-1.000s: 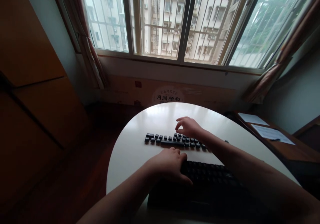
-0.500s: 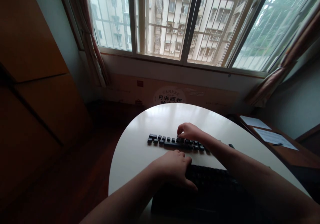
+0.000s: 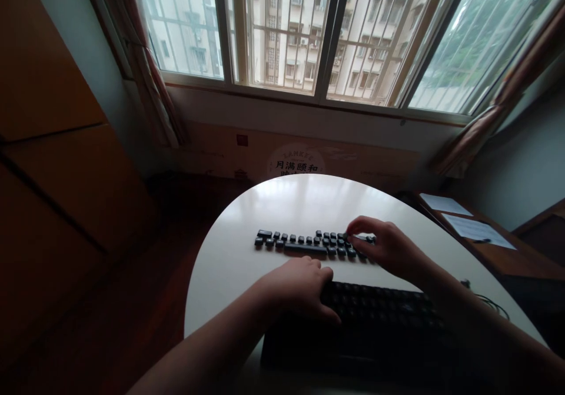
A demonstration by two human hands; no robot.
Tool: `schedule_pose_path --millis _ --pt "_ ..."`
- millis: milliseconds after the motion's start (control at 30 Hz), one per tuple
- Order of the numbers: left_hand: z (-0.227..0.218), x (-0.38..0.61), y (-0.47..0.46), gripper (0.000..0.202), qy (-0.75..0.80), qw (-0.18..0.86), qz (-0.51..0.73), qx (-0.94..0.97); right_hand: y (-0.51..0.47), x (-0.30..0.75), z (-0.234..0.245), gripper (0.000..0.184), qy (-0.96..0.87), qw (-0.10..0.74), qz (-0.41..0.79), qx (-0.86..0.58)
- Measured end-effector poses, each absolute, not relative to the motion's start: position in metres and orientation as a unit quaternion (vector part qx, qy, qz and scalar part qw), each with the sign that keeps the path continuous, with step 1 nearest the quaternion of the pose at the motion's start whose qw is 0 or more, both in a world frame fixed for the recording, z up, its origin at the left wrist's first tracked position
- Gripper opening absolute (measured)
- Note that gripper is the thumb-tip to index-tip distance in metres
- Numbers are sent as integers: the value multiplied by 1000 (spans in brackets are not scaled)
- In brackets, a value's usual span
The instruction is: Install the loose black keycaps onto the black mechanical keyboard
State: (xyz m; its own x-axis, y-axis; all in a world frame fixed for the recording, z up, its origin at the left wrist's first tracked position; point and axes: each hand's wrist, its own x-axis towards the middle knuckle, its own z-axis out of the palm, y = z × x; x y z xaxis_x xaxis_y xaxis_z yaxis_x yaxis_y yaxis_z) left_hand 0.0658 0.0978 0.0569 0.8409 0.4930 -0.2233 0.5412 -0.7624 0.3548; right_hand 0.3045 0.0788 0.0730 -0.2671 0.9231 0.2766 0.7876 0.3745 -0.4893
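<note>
A black keyboard [image 3: 375, 301] lies on the round white table [image 3: 233, 289], its near part lost in deep shadow. My left hand [image 3: 300, 286] rests over the keyboard's left end, thumb spread apart from the bent fingers. Beyond the keyboard, loose black keycaps [image 3: 331, 243] stand in rows, with a long spacebar keycap [image 3: 304, 248] in the front row. At the right part of these rows is my right hand [image 3: 384, 242], thumb and forefinger pinched together on a small keycap [image 3: 347, 236]. The hand hides some keycaps behind it.
A thin dark cable [image 3: 492, 305] lies on the table's right side, partly behind my right forearm. Papers [image 3: 479, 231] and a pen [image 3: 482, 241] are on a brown desk to the right. A barred window [image 3: 282, 36] fills the back wall; a wooden cabinet [image 3: 53, 177] stands left.
My right hand has moved right along the keycap rows, uncovering several keycaps in the middle. My left hand keeps its place on the keyboard. The whole view has shifted slightly.
</note>
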Motion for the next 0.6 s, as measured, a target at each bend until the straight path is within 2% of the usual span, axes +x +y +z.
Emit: schedule_pose_path --millis 233,400,600 --pt "54 71 107 63 261 210 -66 940 -3 302 50 15 -846 256 136 -448" --pt "62 69 113 58 262 248 -90 928 -9 288 36 15 -869 280 125 -389" --pt "65 71 110 53 273 237 -91 928 -13 287 28 15 -882 290 88 -359"
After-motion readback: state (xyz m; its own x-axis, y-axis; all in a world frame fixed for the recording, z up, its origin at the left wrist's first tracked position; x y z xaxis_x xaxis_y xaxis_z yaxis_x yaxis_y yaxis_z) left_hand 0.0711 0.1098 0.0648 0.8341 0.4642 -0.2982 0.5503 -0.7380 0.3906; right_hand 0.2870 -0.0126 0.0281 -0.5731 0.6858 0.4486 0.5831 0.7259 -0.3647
